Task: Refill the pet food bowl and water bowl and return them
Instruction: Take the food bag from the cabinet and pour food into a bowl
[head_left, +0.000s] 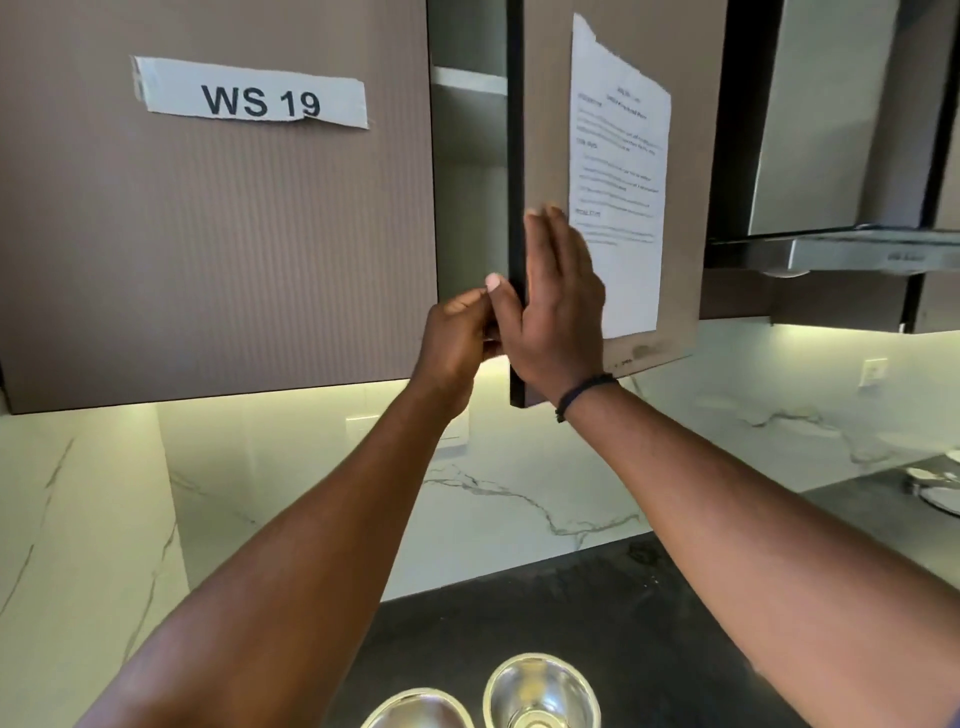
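Observation:
Two shiny steel bowls stand on the dark counter at the bottom edge: a wider one on the left, partly cut off, and a deeper one beside it; both look empty. Overhead, a brown wall cabinet door with a printed sheet taped to it stands partly open. My right hand lies flat on the door's front, with the thumb hooked around its dark edge. My left hand has its fingers curled at the same edge just below. The cabinet's inside shows only a bare shelf.
The left cabinet door is closed and carries a "WS 19" label. A steel range hood hangs at the right. White marble backsplash runs behind the dark counter. Some metal items lie at the far right.

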